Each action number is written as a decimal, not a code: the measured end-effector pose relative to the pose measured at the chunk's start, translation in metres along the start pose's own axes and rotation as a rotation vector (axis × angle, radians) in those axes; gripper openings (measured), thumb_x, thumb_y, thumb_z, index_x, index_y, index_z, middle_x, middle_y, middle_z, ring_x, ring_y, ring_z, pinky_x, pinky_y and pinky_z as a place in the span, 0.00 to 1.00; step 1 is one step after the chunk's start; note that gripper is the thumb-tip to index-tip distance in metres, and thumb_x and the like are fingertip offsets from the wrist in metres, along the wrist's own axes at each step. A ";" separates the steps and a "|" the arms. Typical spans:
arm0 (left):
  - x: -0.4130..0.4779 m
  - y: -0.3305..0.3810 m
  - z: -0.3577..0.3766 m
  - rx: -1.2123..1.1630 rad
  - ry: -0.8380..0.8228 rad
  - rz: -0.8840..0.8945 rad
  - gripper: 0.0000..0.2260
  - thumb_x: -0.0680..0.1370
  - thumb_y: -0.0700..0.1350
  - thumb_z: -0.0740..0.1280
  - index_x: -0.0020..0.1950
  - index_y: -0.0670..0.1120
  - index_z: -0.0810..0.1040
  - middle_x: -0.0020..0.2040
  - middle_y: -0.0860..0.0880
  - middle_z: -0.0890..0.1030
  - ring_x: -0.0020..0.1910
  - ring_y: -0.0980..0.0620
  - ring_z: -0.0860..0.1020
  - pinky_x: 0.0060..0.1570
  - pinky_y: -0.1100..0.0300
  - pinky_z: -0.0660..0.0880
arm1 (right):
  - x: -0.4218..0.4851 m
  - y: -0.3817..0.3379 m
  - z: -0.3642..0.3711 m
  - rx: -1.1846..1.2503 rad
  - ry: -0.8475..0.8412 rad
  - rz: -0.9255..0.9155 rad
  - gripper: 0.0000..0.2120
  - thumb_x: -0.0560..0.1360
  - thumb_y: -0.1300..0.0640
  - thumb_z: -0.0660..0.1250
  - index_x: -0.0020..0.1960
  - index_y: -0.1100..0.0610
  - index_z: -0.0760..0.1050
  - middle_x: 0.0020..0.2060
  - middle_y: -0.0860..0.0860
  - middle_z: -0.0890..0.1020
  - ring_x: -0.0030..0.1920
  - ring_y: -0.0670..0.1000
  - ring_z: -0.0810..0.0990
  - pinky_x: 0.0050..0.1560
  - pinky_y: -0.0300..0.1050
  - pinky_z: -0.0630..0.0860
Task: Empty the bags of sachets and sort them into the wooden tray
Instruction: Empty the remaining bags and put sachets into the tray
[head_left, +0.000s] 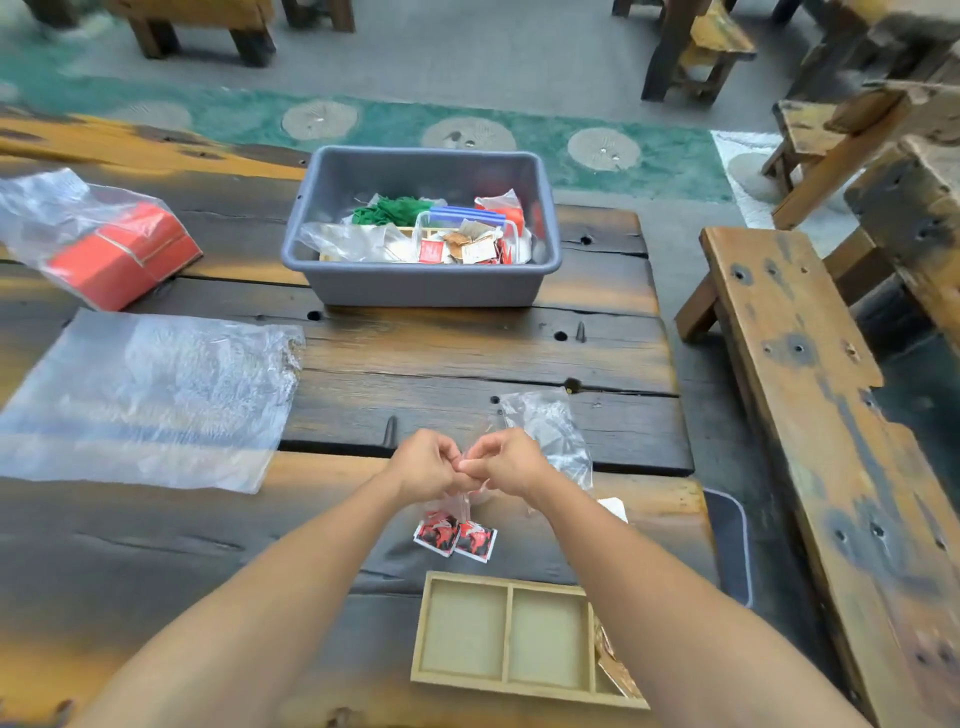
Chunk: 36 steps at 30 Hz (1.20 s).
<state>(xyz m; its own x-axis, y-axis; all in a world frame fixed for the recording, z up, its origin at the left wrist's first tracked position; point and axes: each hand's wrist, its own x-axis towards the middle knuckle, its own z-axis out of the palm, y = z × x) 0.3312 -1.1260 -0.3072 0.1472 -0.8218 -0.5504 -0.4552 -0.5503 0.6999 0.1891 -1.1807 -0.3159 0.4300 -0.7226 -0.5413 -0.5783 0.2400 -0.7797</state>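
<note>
My left hand and my right hand meet over the table's middle, both pinching the top of a small clear bag that hangs below them. Red-and-black sachets fill the bag's bottom, which touches the table. The wooden tray lies near the front edge, below my hands. Its left and middle compartments hold nothing. Brown sachets lie in its right compartment, which my right forearm partly hides.
A grey tub at the back holds more bagged sachets and a second wooden tray. An empty small clear bag lies right of my hands, a large flat bag at left, a bagged red box far left. A wooden bench stands right.
</note>
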 end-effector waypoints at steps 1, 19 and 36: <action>-0.009 0.005 0.002 0.038 -0.021 0.001 0.12 0.65 0.44 0.81 0.33 0.46 0.78 0.30 0.48 0.81 0.26 0.56 0.78 0.34 0.61 0.77 | -0.012 -0.001 -0.007 -0.048 -0.037 -0.045 0.01 0.71 0.64 0.74 0.41 0.60 0.83 0.35 0.54 0.82 0.35 0.48 0.78 0.35 0.36 0.74; -0.089 0.050 0.038 -0.277 0.270 -0.120 0.06 0.74 0.35 0.68 0.37 0.40 0.79 0.33 0.41 0.80 0.32 0.46 0.78 0.38 0.56 0.78 | -0.106 0.053 -0.093 -0.355 0.173 -0.094 0.10 0.72 0.61 0.63 0.33 0.53 0.71 0.37 0.56 0.82 0.42 0.56 0.81 0.44 0.47 0.78; -0.133 0.111 0.078 -0.899 0.102 0.064 0.10 0.65 0.38 0.55 0.24 0.49 0.62 0.23 0.51 0.62 0.22 0.53 0.60 0.28 0.61 0.56 | -0.150 0.081 -0.084 0.440 -0.102 -0.075 0.34 0.66 0.71 0.61 0.65 0.45 0.76 0.59 0.49 0.78 0.52 0.51 0.76 0.50 0.46 0.71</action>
<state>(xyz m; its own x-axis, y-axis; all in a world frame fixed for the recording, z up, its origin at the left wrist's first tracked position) 0.1930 -1.0664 -0.1917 0.2420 -0.8402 -0.4853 0.3858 -0.3756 0.8427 0.0191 -1.1073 -0.2711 0.5384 -0.6860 -0.4895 -0.2033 0.4580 -0.8654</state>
